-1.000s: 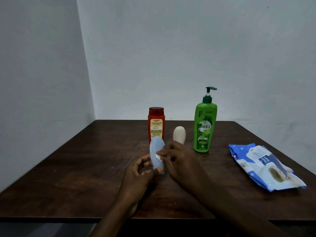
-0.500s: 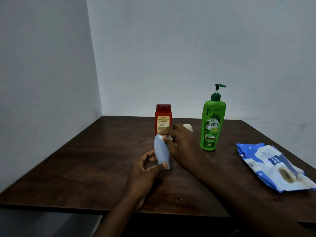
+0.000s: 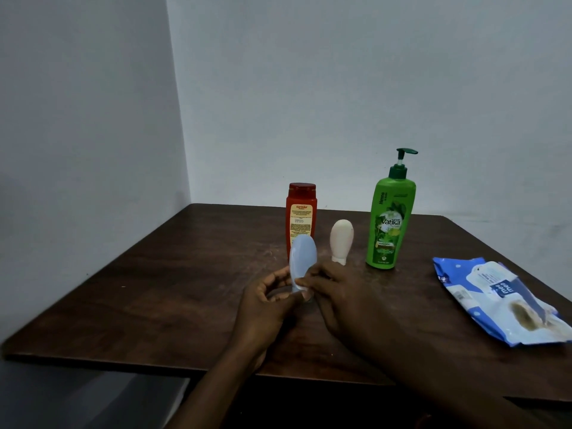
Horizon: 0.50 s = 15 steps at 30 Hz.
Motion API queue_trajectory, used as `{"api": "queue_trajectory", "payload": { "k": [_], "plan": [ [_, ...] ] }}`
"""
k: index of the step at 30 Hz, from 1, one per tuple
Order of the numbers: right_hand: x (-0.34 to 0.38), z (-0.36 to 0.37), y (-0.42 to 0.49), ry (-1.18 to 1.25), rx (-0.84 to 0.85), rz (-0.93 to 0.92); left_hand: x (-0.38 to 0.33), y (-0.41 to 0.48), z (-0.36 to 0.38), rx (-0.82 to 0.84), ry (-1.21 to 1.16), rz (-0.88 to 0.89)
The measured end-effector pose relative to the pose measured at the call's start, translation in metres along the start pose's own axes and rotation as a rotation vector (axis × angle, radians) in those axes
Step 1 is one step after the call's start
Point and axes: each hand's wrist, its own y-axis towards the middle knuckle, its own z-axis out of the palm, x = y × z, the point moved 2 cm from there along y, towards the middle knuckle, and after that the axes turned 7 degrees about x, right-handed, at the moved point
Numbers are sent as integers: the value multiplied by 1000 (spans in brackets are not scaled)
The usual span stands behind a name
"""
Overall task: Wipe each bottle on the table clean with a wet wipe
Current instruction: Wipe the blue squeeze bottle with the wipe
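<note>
Gripping pale-blue bottle (image 3: 302, 258) at lower end: L hand (image 3: 266, 305) curled round it, R hand (image 3: 337, 295) pinching it. Bottle roughly upright, just in front of red bottle (image 3: 301, 212), over table (image 3: 154, 289).

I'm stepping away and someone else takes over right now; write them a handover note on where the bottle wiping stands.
Left hand grips the pale blue bottle at its lower end, roughly upright over the table.
Right hand: fingers curl on the same end; any wipe under them is not clearly visible.
Red bottle, cream bottle and green pump bottle stand at the back; wipe pack lies on the right.
Done: cannot tell which are wiped.
Left: finish the blue one, then any unwiped others.
</note>
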Motion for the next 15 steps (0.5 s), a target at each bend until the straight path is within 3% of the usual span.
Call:
{"api": "queue_trajectory", "payload": {
  "k": [7, 15],
  "plan": [
    [5, -12, 27, -61, -75, -11, -1, 0, 0, 6, 41, 0],
    [-8, -26, 67, -13, -168, 120, 1, 0, 1, -16, 3, -15]
  ]
}}
